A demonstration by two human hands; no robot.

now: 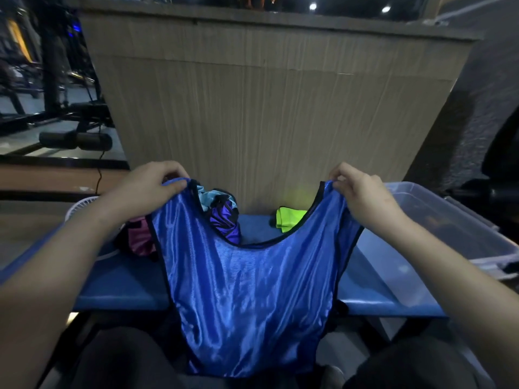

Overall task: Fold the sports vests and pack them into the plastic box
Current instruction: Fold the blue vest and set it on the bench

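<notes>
A shiny blue sports vest (247, 299) with black trim hangs spread out in front of me, its hem dropping below the table edge toward my lap. My left hand (151, 189) pinches its left shoulder strap and my right hand (362, 192) pinches the right strap. Behind the vest on the blue table (120, 284) lie a purple and light-blue vest (224, 214), a pink one (139, 237) at the left and a neon-yellow one (289, 219). The clear plastic box (449, 220) stands at the table's right end.
A wooden counter wall (266, 108) rises just behind the table. A small white fan (81, 206) sits at the left behind my forearm. Gym equipment (70, 122) stands on the floor at the far left. My dark-trousered knees are under the table's front edge.
</notes>
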